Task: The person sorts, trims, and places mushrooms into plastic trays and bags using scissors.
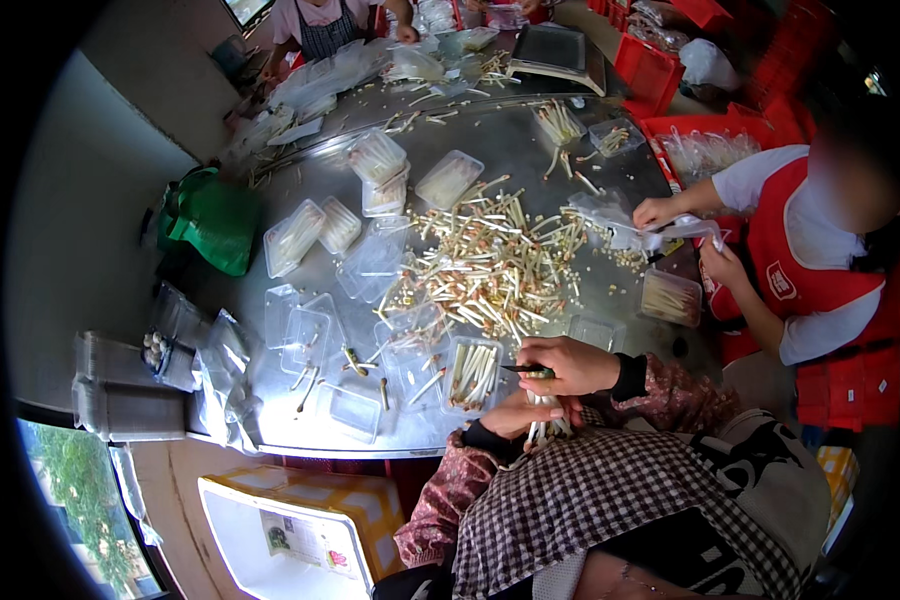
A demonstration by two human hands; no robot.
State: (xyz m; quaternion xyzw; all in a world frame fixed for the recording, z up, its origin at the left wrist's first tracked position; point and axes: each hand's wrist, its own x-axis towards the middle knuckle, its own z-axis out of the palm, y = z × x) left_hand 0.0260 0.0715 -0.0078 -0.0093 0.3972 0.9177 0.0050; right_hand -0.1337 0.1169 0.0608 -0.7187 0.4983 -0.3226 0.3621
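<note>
My left hand point(523, 414) is closed around a bundle of slender white stalks point(546, 431) with brownish ends, held at the table's edge against my checked apron point(577, 487). Just above it, my right hand point(570, 365) grips a small knife point(523, 368), its dark blade pointing left over the bundle's upper end. Left of both hands, a clear plastic tray point(474, 375) holds a row of similar stalks. Beyond my hands spreads a large loose heap of stalks point(487, 262), with small cut bits scattered around it.
Empty clear trays point(349, 412) and filled trays point(294, 238) stand on the metal table point(285, 427). A green bag point(217, 225) lies at the left edge. At right, a co-worker in a red apron point(810, 247) handles a plastic bag point(675, 229). A foam box point(292, 532) sits below.
</note>
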